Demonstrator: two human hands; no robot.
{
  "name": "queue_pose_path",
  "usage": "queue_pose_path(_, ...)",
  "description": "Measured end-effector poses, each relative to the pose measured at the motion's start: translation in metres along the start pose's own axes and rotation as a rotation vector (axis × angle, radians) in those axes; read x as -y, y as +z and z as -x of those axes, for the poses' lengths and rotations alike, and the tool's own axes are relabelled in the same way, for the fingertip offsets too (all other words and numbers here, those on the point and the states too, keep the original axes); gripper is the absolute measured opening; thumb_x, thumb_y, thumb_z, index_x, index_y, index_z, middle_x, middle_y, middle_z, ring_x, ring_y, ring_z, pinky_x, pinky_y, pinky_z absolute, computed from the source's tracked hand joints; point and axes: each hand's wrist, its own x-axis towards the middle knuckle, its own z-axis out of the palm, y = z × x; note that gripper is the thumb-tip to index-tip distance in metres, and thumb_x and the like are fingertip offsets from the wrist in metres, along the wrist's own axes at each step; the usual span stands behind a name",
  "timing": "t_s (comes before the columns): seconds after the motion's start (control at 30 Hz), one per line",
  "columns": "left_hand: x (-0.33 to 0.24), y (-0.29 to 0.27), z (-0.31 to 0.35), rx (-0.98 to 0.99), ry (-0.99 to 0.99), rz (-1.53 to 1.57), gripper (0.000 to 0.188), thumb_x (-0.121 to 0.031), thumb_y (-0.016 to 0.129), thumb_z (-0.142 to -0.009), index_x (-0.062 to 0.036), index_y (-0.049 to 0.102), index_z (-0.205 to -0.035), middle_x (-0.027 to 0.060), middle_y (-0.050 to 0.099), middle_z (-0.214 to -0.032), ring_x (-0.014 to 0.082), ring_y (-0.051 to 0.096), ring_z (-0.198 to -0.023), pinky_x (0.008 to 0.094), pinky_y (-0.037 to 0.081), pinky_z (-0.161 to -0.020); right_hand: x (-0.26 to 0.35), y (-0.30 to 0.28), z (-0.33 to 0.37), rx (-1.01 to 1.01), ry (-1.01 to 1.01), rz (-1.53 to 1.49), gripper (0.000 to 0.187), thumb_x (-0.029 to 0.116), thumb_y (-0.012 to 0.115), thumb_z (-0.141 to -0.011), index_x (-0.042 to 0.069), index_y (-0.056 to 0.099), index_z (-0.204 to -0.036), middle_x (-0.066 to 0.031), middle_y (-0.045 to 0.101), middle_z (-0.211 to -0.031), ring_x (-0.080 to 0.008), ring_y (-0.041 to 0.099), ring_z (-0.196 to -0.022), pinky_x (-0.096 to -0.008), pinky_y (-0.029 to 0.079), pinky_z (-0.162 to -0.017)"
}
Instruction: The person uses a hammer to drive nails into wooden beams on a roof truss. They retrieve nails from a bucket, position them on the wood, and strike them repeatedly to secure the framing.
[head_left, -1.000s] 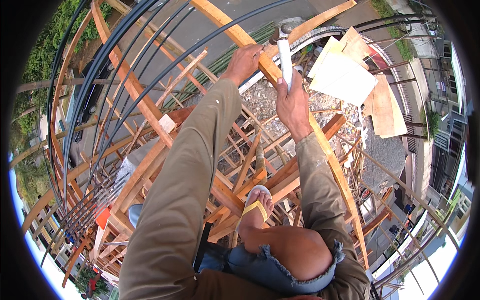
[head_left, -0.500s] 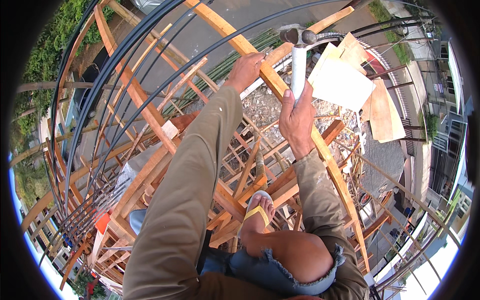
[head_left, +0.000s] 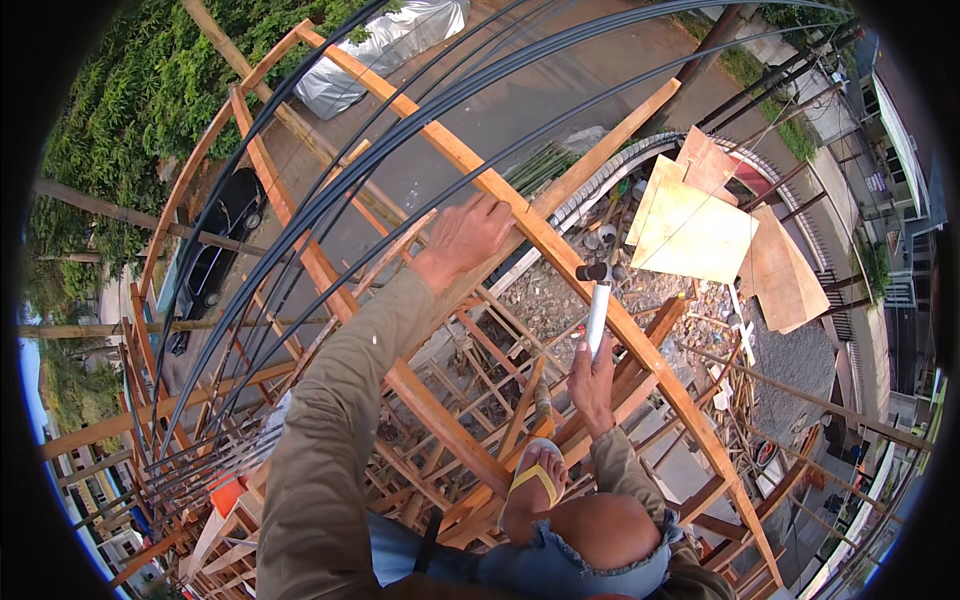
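Note:
My right hand is closed round the white handle of a hammer. Its dark head lies just over the long wooden beam, slightly nearer me than a joint in the timber; whether they touch I cannot tell. My left hand grips a second wooden beam close to where it meets the long one, on the left side of that crossing. Its fingertips curl over the wood and are partly hidden. No nail can be made out at the joint.
Thick black cables sweep across the upper left, over the beams. My sandalled foot stands on timber high above rubble. Plywood sheets lie below at right. A dark car and a covered vehicle are on the left.
The hammer has come down and toward me, from beyond the joint to the near side of it. My left hand stays by the joint. The whole view has shifted, showing more of the road.

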Motion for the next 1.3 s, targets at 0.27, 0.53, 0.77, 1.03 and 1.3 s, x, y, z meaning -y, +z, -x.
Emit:
queue_pose_path(0.27,0.05,-0.071,-0.056,-0.206,-0.36,0.085,0.04,-0.037,0.06,-0.097,-0.0042,0.068,-0.12,0.0218,0.071,-0.107,0.0386,0.068,-0.101,0.0452,0.053,-0.085,0.053,0.002,-0.008,0.113,0.173,-0.152,0.039,0.03,0.047,-0.106,0.0,0.046,-0.132,-0.0083,0.053,-0.078,-0.0159,0.056,-0.072,-0.0366,0.046,-0.065)
queue_pose_path(0.53,0.059,-0.062,-0.053,-0.107,-0.315,-0.122,0.033,-0.031,0.06,-0.098,-0.01,0.069,-0.122,0.0211,0.071,-0.1,0.0416,0.068,-0.094,0.0479,0.054,-0.081,0.133,0.013,-0.072,0.012,-0.334,0.072,0.043,0.032,0.048,-0.105,0.003,0.044,-0.137,-0.0182,0.064,-0.079,-0.035,0.066,-0.072,-0.0458,0.05,-0.067)
queue_pose_path(0.77,0.042,-0.04,-0.04,0.045,-0.315,-0.177,0.033,-0.022,0.06,-0.097,-0.0118,0.064,-0.129,0.0213,0.071,-0.101,0.043,0.067,-0.095,0.0514,0.055,-0.081,0.128,0.032,-0.111,0.12,-0.133,0.423,0.038,0.03,0.051,-0.102,0.004,0.049,-0.129,-0.0315,0.067,-0.092,-0.0513,0.064,-0.087,-0.0544,0.049,-0.077)
queue_pose_path(1.03,0.048,-0.026,-0.017,-0.021,-0.232,-0.204,0.025,-0.009,0.057,-0.09,-0.0068,0.066,-0.114,0.022,0.072,-0.092,0.0406,0.071,-0.087,0.0511,0.056,-0.075,0.197,0.012,-0.066,-0.125,-0.649,-0.107,0.044,0.03,0.047,-0.107,-0.002,0.036,-0.135,-0.0076,0.056,-0.074,-0.0134,0.059,-0.058,-0.0264,0.047,-0.052)
queue_pose_path(1.3,0.029,-0.03,-0.026,0.035,-0.255,-0.164,0.019,-0.005,0.058,-0.089,-0.0038,0.067,-0.106,0.0214,0.072,-0.091,0.0393,0.071,-0.09,0.0494,0.057,-0.077,0.097,0.047,-0.113,0.033,-0.19,0.459,0.036,0.032,0.048,-0.103,0.0,0.045,-0.119,-0.0308,0.064,-0.087,-0.0509,0.065,-0.085,-0.0539,0.049,-0.076)
